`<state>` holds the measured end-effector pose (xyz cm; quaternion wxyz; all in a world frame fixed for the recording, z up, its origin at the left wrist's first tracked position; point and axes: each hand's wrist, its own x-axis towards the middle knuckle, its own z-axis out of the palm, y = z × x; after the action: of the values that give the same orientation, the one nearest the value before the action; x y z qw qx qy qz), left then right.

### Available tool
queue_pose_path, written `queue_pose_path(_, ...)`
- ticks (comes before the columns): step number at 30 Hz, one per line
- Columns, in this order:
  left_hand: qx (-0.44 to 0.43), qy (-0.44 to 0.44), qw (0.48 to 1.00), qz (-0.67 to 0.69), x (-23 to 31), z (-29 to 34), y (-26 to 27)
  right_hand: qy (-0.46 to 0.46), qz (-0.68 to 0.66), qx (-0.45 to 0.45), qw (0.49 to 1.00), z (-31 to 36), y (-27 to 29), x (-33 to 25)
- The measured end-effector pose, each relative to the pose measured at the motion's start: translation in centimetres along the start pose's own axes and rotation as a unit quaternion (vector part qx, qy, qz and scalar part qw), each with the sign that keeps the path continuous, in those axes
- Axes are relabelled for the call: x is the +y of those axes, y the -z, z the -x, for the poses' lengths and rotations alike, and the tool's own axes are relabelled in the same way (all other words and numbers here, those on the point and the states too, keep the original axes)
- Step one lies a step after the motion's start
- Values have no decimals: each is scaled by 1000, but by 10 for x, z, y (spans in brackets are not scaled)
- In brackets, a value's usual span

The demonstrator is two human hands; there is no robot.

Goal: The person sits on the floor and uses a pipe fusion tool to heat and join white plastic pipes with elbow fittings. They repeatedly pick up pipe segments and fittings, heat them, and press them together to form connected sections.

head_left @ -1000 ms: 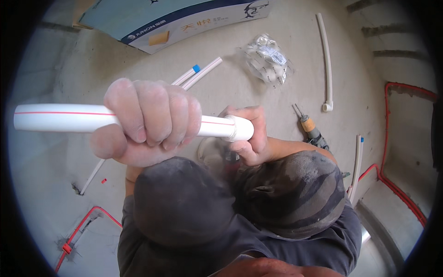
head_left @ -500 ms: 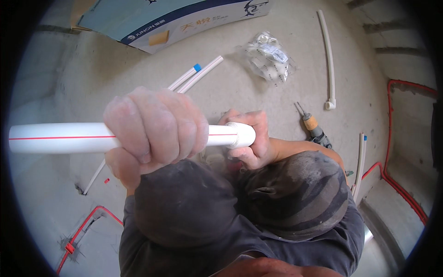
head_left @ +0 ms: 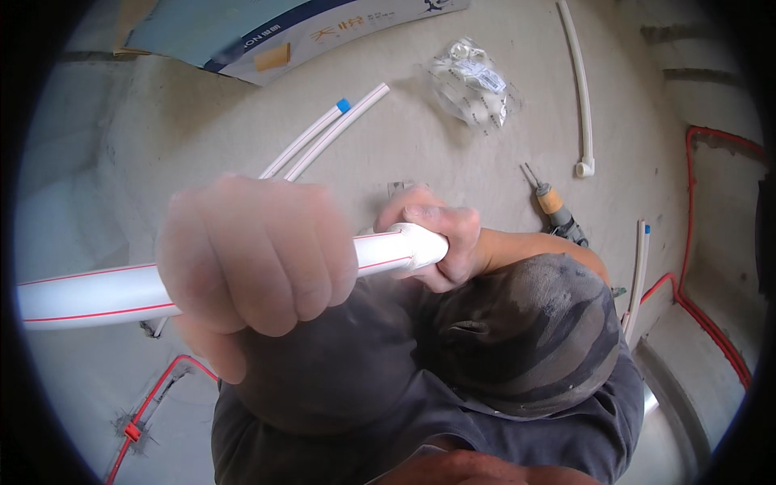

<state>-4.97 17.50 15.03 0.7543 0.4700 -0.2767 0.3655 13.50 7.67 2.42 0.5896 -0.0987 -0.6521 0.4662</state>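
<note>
A white plastic pipe [head_left: 93, 295] with red stripes lies across in front of me, its left end lower than its right. My left hand [head_left: 259, 255], slightly blurred, is wrapped round its middle with the thumb hanging below. At the pipe's right end sits a white pipe fitting [head_left: 426, 246]. My right hand [head_left: 459, 230] is closed round that fitting; the fingers' far sides and part of the fitting are hidden. Both hands are above my knees, in dark, dusty trousers [head_left: 525, 339].
Beyond my hands lie two striped pipes [head_left: 331, 129], a clear bag of white fittings [head_left: 477, 85] and a large carton [head_left: 323, 36]. A power drill [head_left: 558, 214] rests to the right, near a long pipe with an elbow [head_left: 582, 97]. Red conduit [head_left: 687, 218] runs along the right wall.
The pipe's left end has dropped and the pipe has turned, showing two red stripes where one showed before. My left hand has moved slightly left and down; my right hand keeps hold of the fitting.
</note>
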Motion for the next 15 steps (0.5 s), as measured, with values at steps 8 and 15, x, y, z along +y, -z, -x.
queue_pose_path(8,-4,-9,1000,22,-6,0,8,22,69,-6,997,-8,6,-9)
queue_pose_path(15,358,175,882,-250,-33,-88,1,-286,-498,247,780,-43,28,-25)
